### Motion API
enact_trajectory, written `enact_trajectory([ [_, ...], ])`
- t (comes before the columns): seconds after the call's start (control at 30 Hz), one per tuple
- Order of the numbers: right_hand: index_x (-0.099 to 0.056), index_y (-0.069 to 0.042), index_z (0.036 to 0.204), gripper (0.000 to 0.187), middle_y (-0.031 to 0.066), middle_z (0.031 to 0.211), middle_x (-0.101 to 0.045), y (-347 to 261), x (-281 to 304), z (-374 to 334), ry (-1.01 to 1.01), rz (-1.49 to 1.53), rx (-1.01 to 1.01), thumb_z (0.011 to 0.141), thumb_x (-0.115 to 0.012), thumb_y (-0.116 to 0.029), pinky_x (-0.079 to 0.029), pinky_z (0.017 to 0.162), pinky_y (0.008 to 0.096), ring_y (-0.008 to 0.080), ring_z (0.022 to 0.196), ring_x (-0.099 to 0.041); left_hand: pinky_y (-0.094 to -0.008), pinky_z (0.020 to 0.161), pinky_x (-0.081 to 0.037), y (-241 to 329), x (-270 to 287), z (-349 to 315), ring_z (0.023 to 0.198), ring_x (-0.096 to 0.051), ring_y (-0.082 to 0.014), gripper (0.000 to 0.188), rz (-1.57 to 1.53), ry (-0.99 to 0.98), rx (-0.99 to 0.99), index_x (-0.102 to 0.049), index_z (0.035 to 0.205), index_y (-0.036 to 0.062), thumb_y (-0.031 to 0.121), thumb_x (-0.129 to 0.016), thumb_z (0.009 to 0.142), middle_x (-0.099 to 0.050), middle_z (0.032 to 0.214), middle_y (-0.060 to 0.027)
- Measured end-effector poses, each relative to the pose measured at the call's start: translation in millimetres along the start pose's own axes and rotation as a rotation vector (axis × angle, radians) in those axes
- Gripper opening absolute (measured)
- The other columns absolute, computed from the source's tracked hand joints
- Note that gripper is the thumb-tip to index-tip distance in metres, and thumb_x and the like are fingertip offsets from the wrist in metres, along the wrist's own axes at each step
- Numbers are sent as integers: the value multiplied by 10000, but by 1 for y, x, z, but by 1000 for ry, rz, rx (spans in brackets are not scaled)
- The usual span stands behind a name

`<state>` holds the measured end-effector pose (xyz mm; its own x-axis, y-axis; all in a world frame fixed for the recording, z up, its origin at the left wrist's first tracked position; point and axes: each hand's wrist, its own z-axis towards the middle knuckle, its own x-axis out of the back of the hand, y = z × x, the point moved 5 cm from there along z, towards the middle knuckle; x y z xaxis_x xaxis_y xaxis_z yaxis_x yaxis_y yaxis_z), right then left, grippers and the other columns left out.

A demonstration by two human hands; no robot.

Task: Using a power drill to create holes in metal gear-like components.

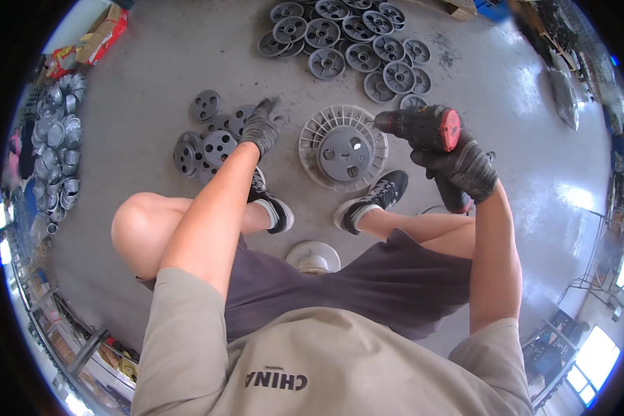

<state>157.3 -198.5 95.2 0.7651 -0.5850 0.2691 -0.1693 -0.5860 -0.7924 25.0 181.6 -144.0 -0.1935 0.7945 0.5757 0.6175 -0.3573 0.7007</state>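
Head view: the right hand partly hides the power drill.

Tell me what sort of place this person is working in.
Probably a workshop or small factory: the right hand holds a power drill, grey wheels lie heaped on the floor, and shiny metal parts are piled at the left.
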Motion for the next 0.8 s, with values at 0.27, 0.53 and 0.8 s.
enact_trajectory([
  [0.27, -709, 16, 1199, 407, 56, 879, -727, 38, -8, 4, -75, -231, -70, 840, -841, -122, -581, 688, 339, 126, 735, -650, -559, 1303, -201, 134, -52, -102, 1622, -207, -391, 1217, 833, -99, -613, -272, 1681, 122, 594, -858, 725, -269, 1742, -154],
  [0.53, -702, 6, 1216, 422, 52, 899, -743, 39, -25, 8, -110, -379, -70, 850, -850, -144, -583, 698, 333, 120, 730, -642, -594, 1305, -162, 112, -71, -116, 1658, -67, -353, 1322, 730, -244, -510, -262, 1692, 135, 740, -841, 668, -147, 1788, -108],
  [0.8, -728, -7, 1192, 400, 90, 890, -761, 28, -38, 10, -117, -624, -48, 862, -844, -201, -596, 739, 347, 152, 759, -691, -530, 1307, -237, 109, -70, -115, 1639, -125, -393, 1284, 621, -178, -572, -402, 1638, 150, 647, -929, 578, -256, 1745, -134],
])
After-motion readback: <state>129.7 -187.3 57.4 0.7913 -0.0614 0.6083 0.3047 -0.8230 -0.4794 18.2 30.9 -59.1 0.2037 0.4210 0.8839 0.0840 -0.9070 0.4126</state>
